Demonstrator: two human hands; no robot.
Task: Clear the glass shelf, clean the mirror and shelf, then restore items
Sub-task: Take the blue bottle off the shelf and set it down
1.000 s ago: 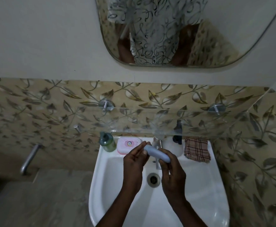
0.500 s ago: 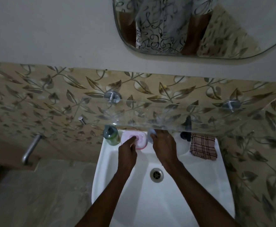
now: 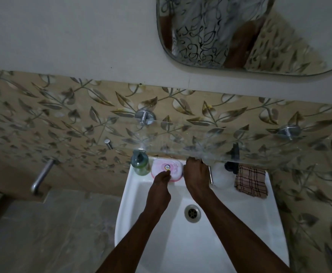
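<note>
Glossy sink point(image 3: 240, 243), smooth glass shelf point(image 3: 200, 142), woven cloth point(image 3: 251, 181).

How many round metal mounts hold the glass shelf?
2: the left mount above the pink soap box, the right mount above the checked cloth. A small peg sits further left.

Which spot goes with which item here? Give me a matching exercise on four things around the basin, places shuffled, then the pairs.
Things:
1. green bottle
2. pink soap case
3. checked cloth
4. drain

Places:
A. on the basin, right end of its back rim
B. bottom of the basin
C. left end of the back rim
D. touched by the left hand

Pairs: 1-C, 2-D, 3-A, 4-B
</note>
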